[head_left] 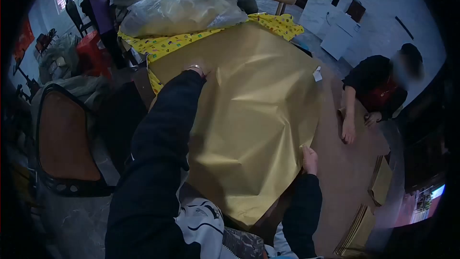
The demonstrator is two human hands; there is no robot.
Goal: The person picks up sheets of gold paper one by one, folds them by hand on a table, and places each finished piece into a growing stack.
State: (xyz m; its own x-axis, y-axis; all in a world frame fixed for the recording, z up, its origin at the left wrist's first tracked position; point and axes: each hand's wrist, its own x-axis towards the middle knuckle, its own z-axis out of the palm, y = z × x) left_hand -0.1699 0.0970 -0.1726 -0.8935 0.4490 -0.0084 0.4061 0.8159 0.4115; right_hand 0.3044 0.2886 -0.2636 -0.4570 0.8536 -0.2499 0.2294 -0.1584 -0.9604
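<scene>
A large sheet of gold-brown paper (258,115), creased and partly raised, spreads over the table in front of me. My right hand (310,160) pinches its right edge near my body. My left arm stretches far forward, and my left hand (201,66) is at the sheet's left side. A bracelet shows at that wrist; the fingers are too dim to make out. A small white tag (317,74) lies at the sheet's right edge.
Across the brown tabletop (340,177), a co-worker (378,84) leans in with both hands on it. Folded brown stacks (355,228) lie at the right edge. Plastic-wrapped bundles (187,7) rest on yellow patterned cloth (177,44) behind. A chair (69,136) stands left.
</scene>
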